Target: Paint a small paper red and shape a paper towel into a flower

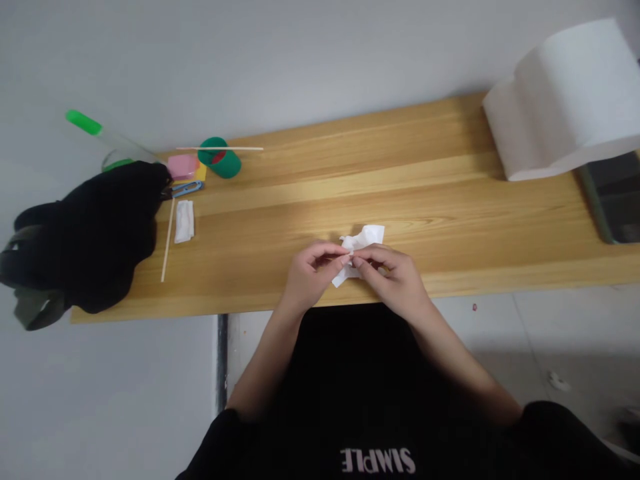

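A crumpled white piece of tissue paper (369, 237) lies near the front edge of the wooden table (450, 173). My left hand (310, 273) pinches its left side with thumb and fingertips. My right hand (395, 277) pinches it from the right, fingers curled. Both hands meet over the tissue, fingertips almost touching.
A large white paper roll (565, 100) stands at the back right beside a dark device (617, 197). At the left lie black cloth (95, 230), a small folded white wipe (184, 221), two thin wooden sticks (167, 243), a green cap (220, 158), a pink item (183, 166) and a green-tipped tube (100, 133).
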